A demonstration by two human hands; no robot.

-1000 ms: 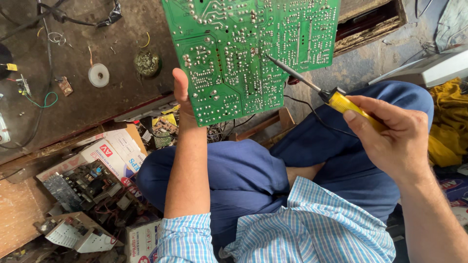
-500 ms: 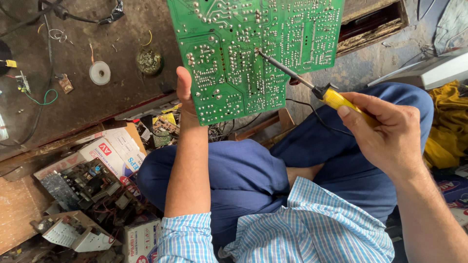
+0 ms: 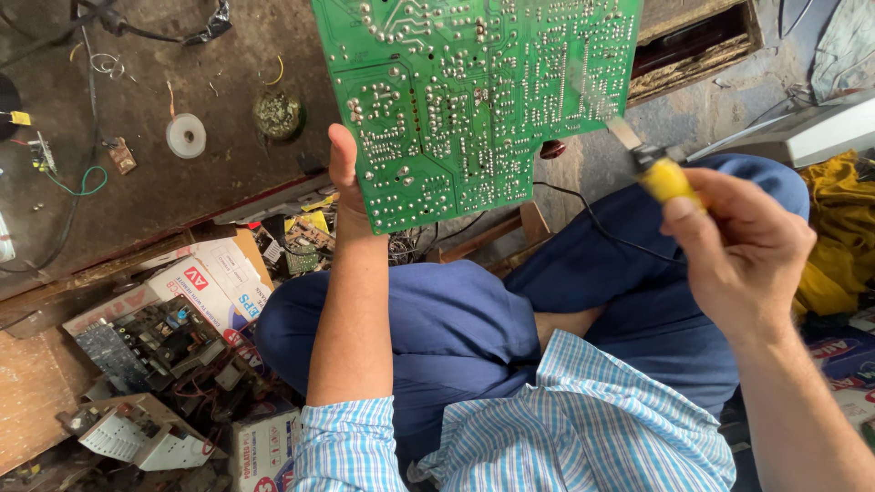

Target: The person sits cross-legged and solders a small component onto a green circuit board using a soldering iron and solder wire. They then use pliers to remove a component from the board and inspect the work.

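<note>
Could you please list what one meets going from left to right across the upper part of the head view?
White tape roll → round solder tin → left hand → green circuit board → yellow-handled soldering iron → right hand → yellow cloth.

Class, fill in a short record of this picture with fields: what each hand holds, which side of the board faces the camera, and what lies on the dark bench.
Left hand: left hand grips the lower left edge of the green circuit board, holding it up
Right hand: right hand holds a yellow-handled soldering iron
Iron tip: blurred, over the board's right part; contact cannot be told
Board side: solder side, with silver joints
Bench: white tape roll and a round tin on the dark bench
Lap: blue trousers
</note>
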